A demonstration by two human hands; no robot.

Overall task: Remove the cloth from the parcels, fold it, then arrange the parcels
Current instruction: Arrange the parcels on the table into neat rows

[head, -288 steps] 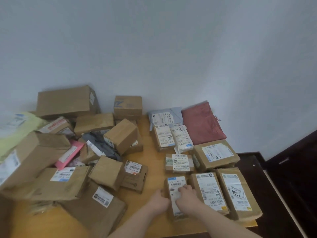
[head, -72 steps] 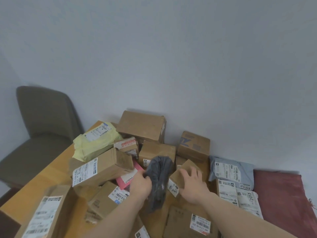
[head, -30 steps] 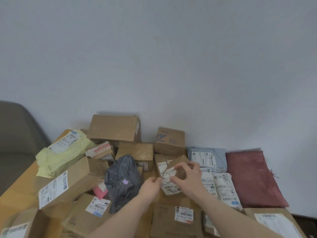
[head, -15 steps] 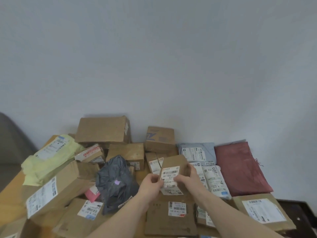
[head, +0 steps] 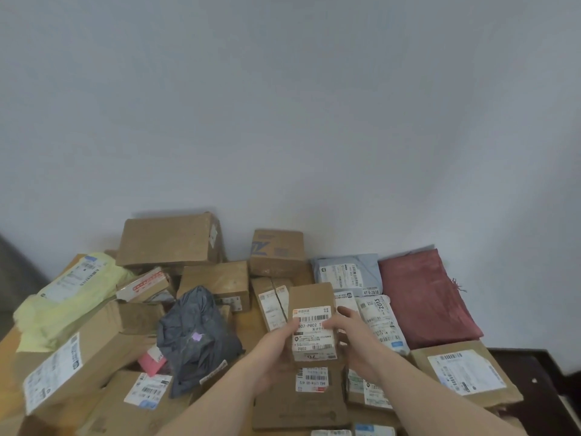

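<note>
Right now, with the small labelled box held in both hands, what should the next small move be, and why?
Probably set the small box, held by the left hand and right hand, down beside the flat labelled parcels on the right: those lie in rows, while the left pile is jumbled.

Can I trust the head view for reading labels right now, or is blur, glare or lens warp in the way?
Head view: dim, even light, no glare; soft overall; only large print on the held box between both hands reads; wide-angle bends the table edges.
</note>
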